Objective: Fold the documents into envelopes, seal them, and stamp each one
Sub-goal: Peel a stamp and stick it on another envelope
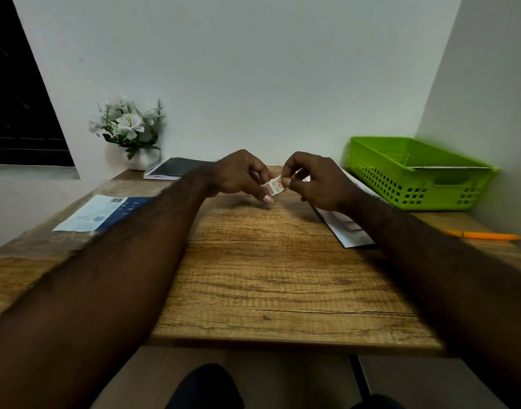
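grainy wood desk [268,261]; hands pinch perforated stamps [273,186].

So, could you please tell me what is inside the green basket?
Inside the green basket, only the top edge of a flat white sheet, perhaps an envelope, shows. The near wall covers the rest of it and the basket floor.

Matt grained wood table [282,276], perforated green plastic basket [415,184], small paper stamp [273,185].

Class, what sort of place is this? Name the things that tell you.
Probably a home or office work corner: a wooden desk against the wall, with a notebook, a pen and a green basket.
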### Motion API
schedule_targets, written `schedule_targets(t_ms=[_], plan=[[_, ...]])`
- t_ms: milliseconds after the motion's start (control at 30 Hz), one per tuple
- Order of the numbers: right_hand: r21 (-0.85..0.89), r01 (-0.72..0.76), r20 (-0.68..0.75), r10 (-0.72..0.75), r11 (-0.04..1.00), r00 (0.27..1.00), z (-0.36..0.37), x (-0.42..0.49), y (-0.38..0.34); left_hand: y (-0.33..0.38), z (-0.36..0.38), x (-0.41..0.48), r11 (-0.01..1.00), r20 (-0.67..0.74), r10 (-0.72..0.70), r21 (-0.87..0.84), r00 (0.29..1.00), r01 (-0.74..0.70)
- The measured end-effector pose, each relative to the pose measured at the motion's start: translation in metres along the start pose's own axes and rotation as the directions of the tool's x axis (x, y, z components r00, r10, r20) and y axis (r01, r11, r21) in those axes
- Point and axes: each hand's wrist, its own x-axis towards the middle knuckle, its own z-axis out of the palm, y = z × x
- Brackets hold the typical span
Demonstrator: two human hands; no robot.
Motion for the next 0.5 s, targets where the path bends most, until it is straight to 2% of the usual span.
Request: schedule_targets(t_ms=[267, 500], plan=[[-0.093, 0.039, -0.084, -0.047, 0.995, 0.995, -0.0026, 0.0021, 0.0014, -0.0008, 0.0003, 0.0011, 1.000, 0.014, 0.004, 0.030, 1.000, -0.004], [-0.146, 0.048, -0.067, -0.059, 0.988, 0.996, -0.0026, 0.0028, -0.0010, 0.0013, 0.0009, -0.0002, 0.999, -0.009, -0.016, 0.048, 1.000, 0.016]])
